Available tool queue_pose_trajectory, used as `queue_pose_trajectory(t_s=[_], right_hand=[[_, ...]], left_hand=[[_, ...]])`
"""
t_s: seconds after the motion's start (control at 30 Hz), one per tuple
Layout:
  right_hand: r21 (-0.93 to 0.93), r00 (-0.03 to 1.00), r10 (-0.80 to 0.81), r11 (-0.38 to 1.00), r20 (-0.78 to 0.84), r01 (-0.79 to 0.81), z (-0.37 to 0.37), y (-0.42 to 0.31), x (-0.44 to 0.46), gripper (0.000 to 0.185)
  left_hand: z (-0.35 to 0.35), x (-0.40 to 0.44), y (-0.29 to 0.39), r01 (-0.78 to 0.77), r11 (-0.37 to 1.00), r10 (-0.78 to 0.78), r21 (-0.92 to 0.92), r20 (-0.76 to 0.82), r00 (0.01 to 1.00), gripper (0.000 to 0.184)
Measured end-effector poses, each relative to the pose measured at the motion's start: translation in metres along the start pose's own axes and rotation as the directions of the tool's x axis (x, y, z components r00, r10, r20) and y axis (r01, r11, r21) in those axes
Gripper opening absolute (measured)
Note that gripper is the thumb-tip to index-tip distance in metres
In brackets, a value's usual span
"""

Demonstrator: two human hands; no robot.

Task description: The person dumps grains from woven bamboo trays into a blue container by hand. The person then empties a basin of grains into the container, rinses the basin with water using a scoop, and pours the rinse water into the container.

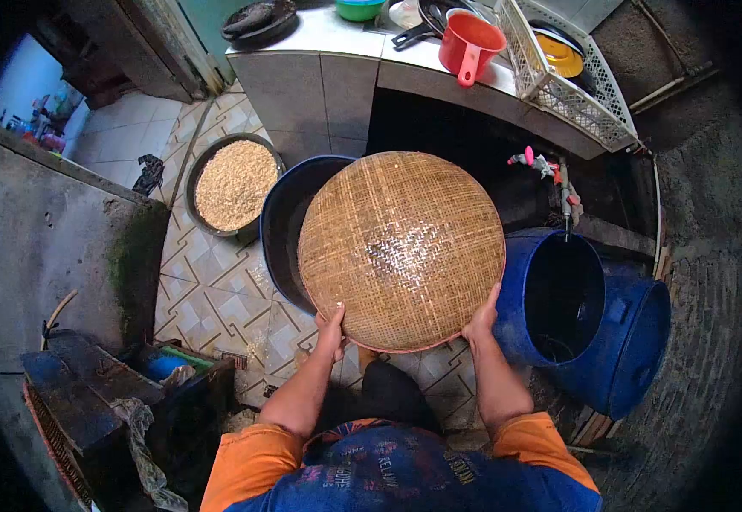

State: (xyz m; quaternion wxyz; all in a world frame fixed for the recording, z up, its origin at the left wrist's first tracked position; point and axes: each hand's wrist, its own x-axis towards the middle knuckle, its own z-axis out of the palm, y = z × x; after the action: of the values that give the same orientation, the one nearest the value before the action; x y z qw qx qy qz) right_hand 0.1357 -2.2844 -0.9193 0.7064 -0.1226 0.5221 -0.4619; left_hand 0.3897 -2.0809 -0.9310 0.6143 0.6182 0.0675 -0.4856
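A round woven bamboo tray point(362, 205), wet and shining at its middle, is held out in front of my body. My left hand point(331, 331) grips its lower left rim, with the thumb on the near face. At the lower right rim my right hand point(481, 320) grips the same tray, thumb along the edge. The fingers of both hands are mostly hidden behind it. Partly covered by the tray, a large dark blue tub point(275, 247) stands on the floor. A basin point(192, 198) heaped with pale, grain-like material point(234, 185) sits left of the tub.
Blue barrels point(514, 299) stand at the right beneath a tap point(565, 196). Along the back runs a tiled counter point(294, 94) holding a red dipper point(471, 44) and a white crate point(550, 90) of dishes. A dark wooden box point(89, 397) is at lower left.
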Motion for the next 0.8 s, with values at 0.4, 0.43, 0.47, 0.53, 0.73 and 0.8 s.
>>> queue_pose_trajectory(t_s=[0.4,0.43,0.47,0.53,0.73,0.8], right_hand=[[-0.022,0.998,-0.059,0.998,-0.019,0.059,0.001,0.001,-0.015,0.088],[-0.027,0.998,-0.058,0.998,-0.021,0.057,-0.001,0.005,-0.011,0.088],[-0.058,0.998,-0.014,0.998,-0.060,0.010,0.002,0.008,-0.003,0.088],[-0.047,1.000,-0.010,0.999,-0.021,0.009,0.011,0.004,-0.018,0.090],[-0.043,1.000,0.017,0.999,-0.023,-0.018,0.005,0.008,-0.023,0.085],[-0.013,1.000,-0.006,1.000,0.016,0.007,0.003,0.008,-0.027,0.084]], left_hand=[[-0.016,-0.001,-0.018,-0.142,0.989,0.142,-0.028,-0.029,0.989,0.088],[-0.017,0.001,-0.021,-0.122,0.992,0.120,-0.022,-0.053,0.991,0.087],[-0.017,0.003,-0.020,-0.126,0.992,0.124,-0.025,-0.051,0.991,0.087],[-0.018,0.008,-0.015,-0.146,0.989,0.145,-0.014,-0.053,0.988,0.087],[-0.026,0.008,-0.023,-0.169,0.984,0.172,0.048,-0.063,0.983,0.088],[-0.029,0.012,-0.026,-0.155,0.988,0.156,0.012,-0.043,0.987,0.088]])
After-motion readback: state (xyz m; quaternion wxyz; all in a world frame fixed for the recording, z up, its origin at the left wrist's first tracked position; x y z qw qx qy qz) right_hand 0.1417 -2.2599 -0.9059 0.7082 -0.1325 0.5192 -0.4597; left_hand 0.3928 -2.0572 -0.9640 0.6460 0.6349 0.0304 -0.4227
